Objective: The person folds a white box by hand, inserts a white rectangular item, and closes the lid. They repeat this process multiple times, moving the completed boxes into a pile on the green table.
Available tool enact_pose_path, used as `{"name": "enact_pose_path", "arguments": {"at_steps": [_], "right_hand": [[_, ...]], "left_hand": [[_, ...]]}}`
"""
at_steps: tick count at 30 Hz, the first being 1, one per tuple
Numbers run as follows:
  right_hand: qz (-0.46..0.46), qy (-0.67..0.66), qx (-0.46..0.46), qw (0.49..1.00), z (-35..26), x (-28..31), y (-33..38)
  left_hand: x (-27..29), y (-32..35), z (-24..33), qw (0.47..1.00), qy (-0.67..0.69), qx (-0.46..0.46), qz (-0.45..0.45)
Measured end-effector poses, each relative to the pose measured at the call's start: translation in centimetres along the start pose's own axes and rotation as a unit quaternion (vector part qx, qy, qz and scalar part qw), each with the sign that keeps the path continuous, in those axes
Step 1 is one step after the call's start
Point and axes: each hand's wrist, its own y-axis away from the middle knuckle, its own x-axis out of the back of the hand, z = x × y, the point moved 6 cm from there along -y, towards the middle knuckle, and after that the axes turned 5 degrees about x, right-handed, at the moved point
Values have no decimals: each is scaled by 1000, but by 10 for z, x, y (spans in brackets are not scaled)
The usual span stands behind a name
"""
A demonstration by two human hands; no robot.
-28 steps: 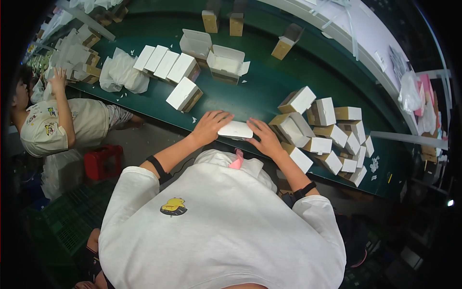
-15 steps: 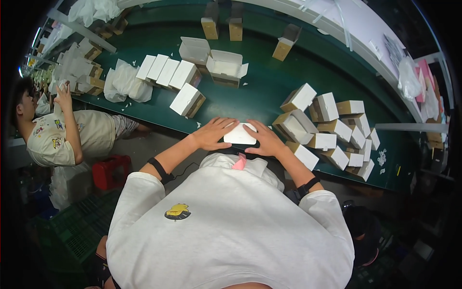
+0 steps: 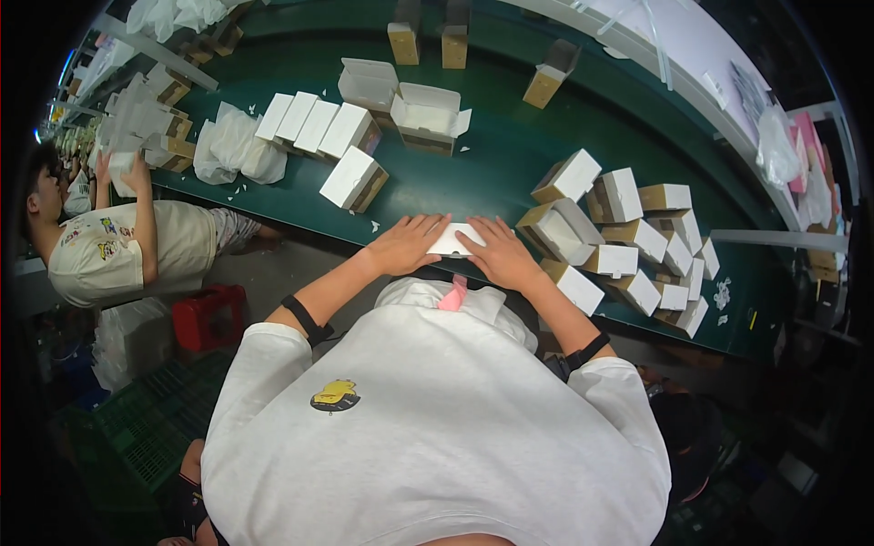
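Observation:
At the table's near edge a small white box (image 3: 452, 242) lies between my two hands, its top partly covered by fingers. My left hand (image 3: 406, 246) grips its left side, fingers laid forward along it. From the right, my right hand (image 3: 498, 254) holds the other side, with the thumb across the top. Ahead and to the left, a white-topped box with a brown side (image 3: 354, 179) is nearest to my left hand. An open box (image 3: 557, 233) with its flap raised stands just beyond my right hand.
Several white boxes (image 3: 319, 125) stand in a row beside bagged items (image 3: 238, 146). Two open boxes (image 3: 426, 121) sit behind them, and more boxes crowd the right (image 3: 635, 238). Another person (image 3: 118, 246) works at the left, near a red case (image 3: 208, 318). Paper scraps dot the green table (image 3: 492, 164).
The white box and both hands have shifted slightly forward onto the table edge. At the left, the other person's hands have come together around a white object.

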Motion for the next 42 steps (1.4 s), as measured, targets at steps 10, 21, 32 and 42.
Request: {"name": "enact_pose_path", "arguments": {"at_steps": [10, 21, 32, 42], "right_hand": [[17, 98, -25, 995, -13, -8, 12], [6, 7, -10, 1000, 8, -30, 14], [1, 93, -34, 995, 2, -26, 30], [107, -31, -120, 986, -9, -40, 24]], "left_hand": [[-13, 2, 16, 991, -124, 47, 29], [-13, -8, 5, 997, -50, 41, -44], [-14, -11, 17, 987, -113, 96, 56], [-41, -13, 10, 941, 168, 219, 195]]}}
